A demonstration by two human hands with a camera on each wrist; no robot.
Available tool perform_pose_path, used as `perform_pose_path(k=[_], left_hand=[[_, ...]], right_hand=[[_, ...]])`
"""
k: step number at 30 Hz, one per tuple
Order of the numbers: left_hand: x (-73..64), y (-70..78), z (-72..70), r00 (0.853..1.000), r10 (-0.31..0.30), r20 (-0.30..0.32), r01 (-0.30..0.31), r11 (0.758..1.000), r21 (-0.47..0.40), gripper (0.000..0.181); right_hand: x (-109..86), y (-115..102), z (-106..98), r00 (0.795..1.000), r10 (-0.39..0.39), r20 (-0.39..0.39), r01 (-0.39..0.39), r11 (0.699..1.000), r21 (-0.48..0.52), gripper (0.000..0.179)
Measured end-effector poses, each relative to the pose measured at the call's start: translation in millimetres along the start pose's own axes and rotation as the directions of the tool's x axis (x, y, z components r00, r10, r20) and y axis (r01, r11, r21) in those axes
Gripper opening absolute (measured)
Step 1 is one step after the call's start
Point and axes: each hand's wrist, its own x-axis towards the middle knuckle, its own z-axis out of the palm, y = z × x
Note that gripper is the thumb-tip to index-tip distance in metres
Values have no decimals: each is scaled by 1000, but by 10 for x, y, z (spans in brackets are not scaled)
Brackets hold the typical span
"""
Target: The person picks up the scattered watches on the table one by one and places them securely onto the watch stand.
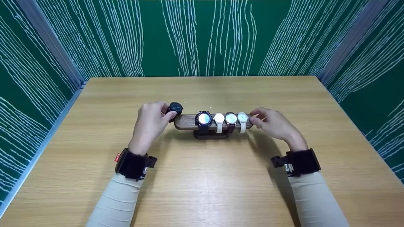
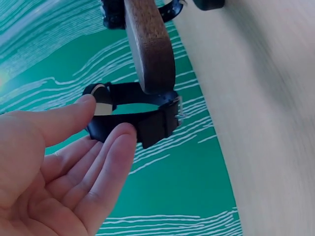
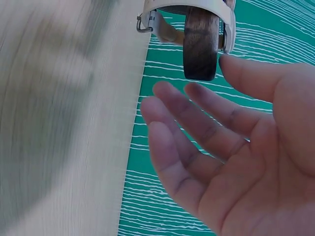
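Note:
A wooden watch stand (image 1: 186, 122) with a raised horizontal bar holds several watches side by side. My left hand (image 1: 151, 118) pinches a black watch (image 1: 175, 108) between thumb and fingers at the bar's left end. In the left wrist view its black strap (image 2: 152, 125) forms a buckled loop beside the bar's tip (image 2: 156, 64); whether the tip is inside the loop I cannot tell. My right hand (image 1: 274, 123) is at the bar's right end, fingers loosely bent, holding nothing. Its thumb is close to the white-strapped watch (image 1: 242, 118); contact is unclear.
On the bar are also a large dark watch (image 1: 204, 119), another white-strapped watch (image 1: 219, 118) and a brown-strapped watch (image 1: 231, 119). The stand's base (image 1: 210, 135) rests on a wooden table (image 1: 202, 179). Green walls with white lines (image 1: 202, 37) rise beyond the table's edges.

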Motion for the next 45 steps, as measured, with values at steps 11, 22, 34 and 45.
perform_pose_path(k=[11,22,34,45], left_hand=[[-39,25,48,993,-61,105,60,998,15,25],[-91,30,107,992,-26,125,8,989,147,33],[-129,99,212,991,-38,130,13,982,191,39],[-140,135,286,993,-40,111,23,988,151,36]], right_hand=[[-3,-14,13,1000,-4,13,4,1000,-16,35],[2,-14,20,1000,-5,24,5,1000,-11,37],[0,-6,21,1000,-1,20,1,1000,4,35],[1,-24,21,1000,10,28,-10,1000,5,35]])
